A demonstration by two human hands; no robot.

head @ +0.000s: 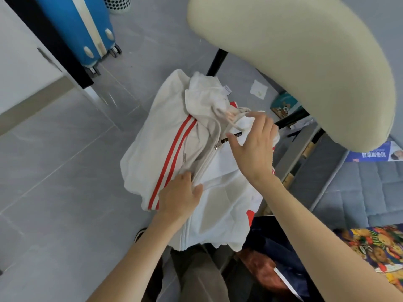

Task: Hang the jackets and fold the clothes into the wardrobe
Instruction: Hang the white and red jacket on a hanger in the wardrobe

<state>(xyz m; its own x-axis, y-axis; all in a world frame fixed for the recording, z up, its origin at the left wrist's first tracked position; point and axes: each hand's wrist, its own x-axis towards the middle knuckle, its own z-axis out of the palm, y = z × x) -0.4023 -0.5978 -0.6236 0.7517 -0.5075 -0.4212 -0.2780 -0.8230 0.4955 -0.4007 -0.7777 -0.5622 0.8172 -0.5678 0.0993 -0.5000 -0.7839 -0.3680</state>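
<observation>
Left hand [181, 198] pinches soft white jacket [165, 127]; red-striped.

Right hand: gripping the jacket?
No, the right hand is spread with straight fingers over the jacket; only the left hand grips it.

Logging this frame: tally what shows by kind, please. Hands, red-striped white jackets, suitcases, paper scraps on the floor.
Hands: 2, left hand and right hand
Red-striped white jacket: 1
Blue suitcase: 1
Paper scrap on the floor: 1
Total: 5
</observation>
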